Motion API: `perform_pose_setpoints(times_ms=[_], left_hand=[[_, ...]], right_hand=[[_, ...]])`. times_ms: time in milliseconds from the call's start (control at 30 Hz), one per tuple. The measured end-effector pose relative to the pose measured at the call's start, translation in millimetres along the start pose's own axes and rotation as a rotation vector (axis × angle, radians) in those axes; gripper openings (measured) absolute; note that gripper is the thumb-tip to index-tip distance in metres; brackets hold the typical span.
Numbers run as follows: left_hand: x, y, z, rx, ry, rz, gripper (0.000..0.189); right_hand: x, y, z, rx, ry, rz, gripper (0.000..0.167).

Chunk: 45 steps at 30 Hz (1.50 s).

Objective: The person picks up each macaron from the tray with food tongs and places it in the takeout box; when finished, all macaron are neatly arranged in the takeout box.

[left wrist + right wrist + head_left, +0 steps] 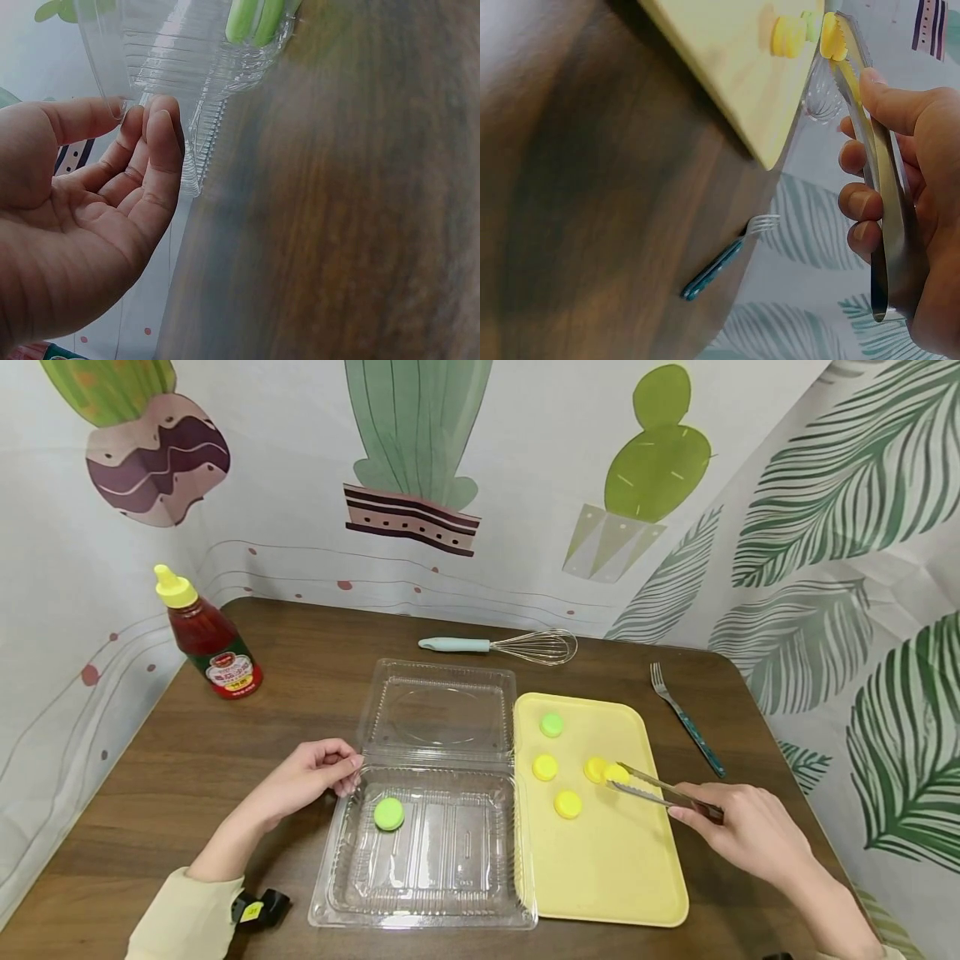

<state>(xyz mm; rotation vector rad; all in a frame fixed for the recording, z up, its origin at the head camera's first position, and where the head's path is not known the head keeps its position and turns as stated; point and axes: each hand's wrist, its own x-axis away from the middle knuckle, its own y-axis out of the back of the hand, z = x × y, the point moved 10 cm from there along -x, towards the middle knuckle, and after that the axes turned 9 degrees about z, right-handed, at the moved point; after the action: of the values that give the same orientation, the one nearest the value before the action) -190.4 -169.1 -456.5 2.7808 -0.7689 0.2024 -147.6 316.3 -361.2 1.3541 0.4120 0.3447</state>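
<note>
Apparently at pick-up: holding tongs (898,247) in right hand (750,831), set narrow on a yellow macaron (614,772) near right edge of the yellow tray (607,877); cannot tell whether lifted. Likely calls next for steady squeeze and straight lift. With left hand (315,771), pinching clear box (450,868) at its left edge.

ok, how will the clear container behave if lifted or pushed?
The clear container is probably light and a bit flexible: its see-through ribbed walls look thin. Its open lid would likely swing at the crease if the base were lifted. With one green disc inside, it might slide when pushed, though the left hand pinches its edge.
</note>
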Motion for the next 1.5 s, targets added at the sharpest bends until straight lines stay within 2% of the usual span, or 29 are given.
perform_pose_setpoints(times_ms=[333,733,967,1333,1500], left_hand=[[-0.3,-0.8,-0.7,0.008,-0.003,0.007,0.024],[-0.3,-0.5,-0.4,-0.001,0.001,0.003,0.025],[0.9,-0.1,0.1,0.005,0.005,0.000,0.025],[0.7,0.1,-0.8,-0.008,0.004,-0.002,0.025],[0.7,0.5,-1.1,-0.012,0.008,-0.006,0.025]], right_hand=[[-24.8,10,23,-0.027,0.090,-0.034,0.025],[-55.4,15,63,-0.046,0.229,-0.056,0.025],[-72.0,11,86,-0.022,0.282,-0.012,0.020],[-93.0,5,122,-0.042,0.384,-0.019,0.021],[-101.8,-3,138,-0.058,0.427,0.003,0.018]])
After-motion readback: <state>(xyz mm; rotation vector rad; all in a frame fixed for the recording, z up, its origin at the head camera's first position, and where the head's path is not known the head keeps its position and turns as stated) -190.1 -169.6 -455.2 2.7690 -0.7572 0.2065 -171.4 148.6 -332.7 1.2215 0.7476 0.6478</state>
